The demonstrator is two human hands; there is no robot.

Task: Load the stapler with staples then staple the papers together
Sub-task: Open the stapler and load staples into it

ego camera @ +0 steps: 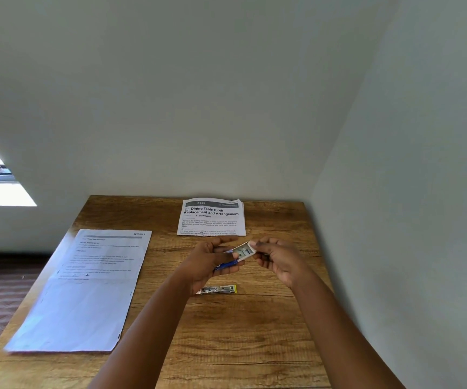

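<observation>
Desk (243,341): wooden, set into a corner of pale walls; my two forearms reach out over it from the near edge.
Large sheet (86,290): a printed page lying flat on my left side of the desk, its near corner reaching close to the desk's left edge.
Stapler (219,289): a metal piece with a yellow end, lying flat on the desk just below my hands, partly hidden by my left wrist; nothing touches it.
Left hand (208,262): fingers curled round the blue sleeve (226,265) of the staple box, held above the desk.
Right hand (275,259): fingertips pinch the far end of the white tray (244,251), which sticks partway out of the blue sleeve.
Staples (243,251): grey strips visible inside the open tray, between my two hands.
Folded paper (212,217): a printed sheet headed "Dining Table Cloth Replacement and Arrangement", lying at the far edge of the desk against the wall, just beyond my hands.
</observation>
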